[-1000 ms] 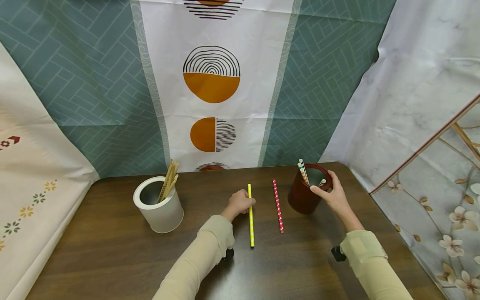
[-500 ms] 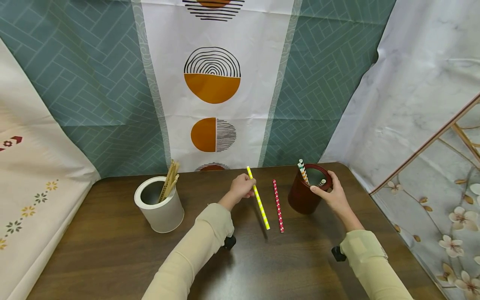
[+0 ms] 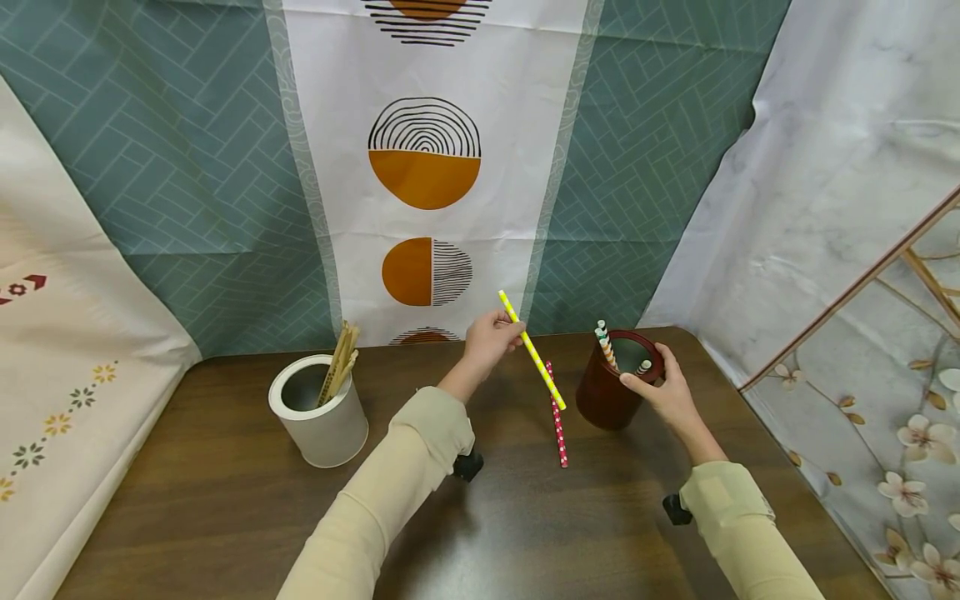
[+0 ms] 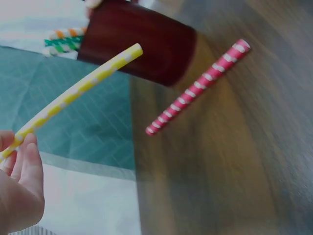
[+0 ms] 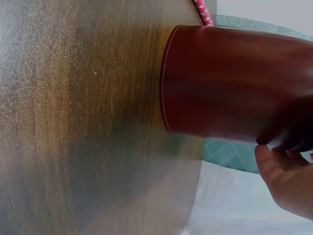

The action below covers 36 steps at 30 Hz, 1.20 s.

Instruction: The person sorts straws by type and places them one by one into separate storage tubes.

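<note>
Lifted off the table since a second ago: yellow dotted straw (image 3: 532, 350), now tilted in the air, pinched near its far end by left hand (image 3: 489, 340), left of dark red cup (image 3: 609, 392). Right hand (image 3: 663, 392) curled round that cup's rim, striped straws inside. Red dotted straw (image 3: 556, 421) flat on table (image 3: 225, 500). White cup (image 3: 318, 417) far left, holding wooden sticks.

Left wrist view: fingers (image 4: 22, 171) nipping the yellow straw's end.

Right wrist view: fingers (image 5: 286, 171) against the cup's wall.
</note>
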Each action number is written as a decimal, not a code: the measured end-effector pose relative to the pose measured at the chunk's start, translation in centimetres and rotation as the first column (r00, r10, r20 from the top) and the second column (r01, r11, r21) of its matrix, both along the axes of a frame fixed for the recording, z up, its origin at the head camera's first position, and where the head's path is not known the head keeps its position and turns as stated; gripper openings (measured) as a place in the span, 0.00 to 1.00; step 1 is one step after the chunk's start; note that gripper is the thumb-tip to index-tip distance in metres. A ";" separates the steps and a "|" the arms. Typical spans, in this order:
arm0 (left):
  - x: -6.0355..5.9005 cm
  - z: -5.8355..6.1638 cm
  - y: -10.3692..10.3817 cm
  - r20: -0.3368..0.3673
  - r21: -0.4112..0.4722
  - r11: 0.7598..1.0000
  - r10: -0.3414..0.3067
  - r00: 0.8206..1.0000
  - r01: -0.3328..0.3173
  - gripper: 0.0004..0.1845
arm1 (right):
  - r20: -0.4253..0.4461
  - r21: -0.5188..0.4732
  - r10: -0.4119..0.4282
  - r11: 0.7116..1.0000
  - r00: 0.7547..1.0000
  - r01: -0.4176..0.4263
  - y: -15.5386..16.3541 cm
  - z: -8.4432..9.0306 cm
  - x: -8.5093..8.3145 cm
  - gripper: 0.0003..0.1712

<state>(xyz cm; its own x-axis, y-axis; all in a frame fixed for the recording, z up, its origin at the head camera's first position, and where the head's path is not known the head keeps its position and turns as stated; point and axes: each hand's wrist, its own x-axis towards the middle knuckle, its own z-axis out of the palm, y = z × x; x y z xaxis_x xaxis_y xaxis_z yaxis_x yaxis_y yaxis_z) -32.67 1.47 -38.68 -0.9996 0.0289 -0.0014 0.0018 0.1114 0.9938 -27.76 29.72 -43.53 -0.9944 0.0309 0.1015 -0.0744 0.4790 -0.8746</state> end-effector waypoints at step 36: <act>2.0 3.2 6.5 -0.223 -0.055 0.990 0.113 0.968 -0.128 0.09 | 0.007 -0.008 0.005 1.000 1.000 -0.005 -0.1 0.2 0.0 0.47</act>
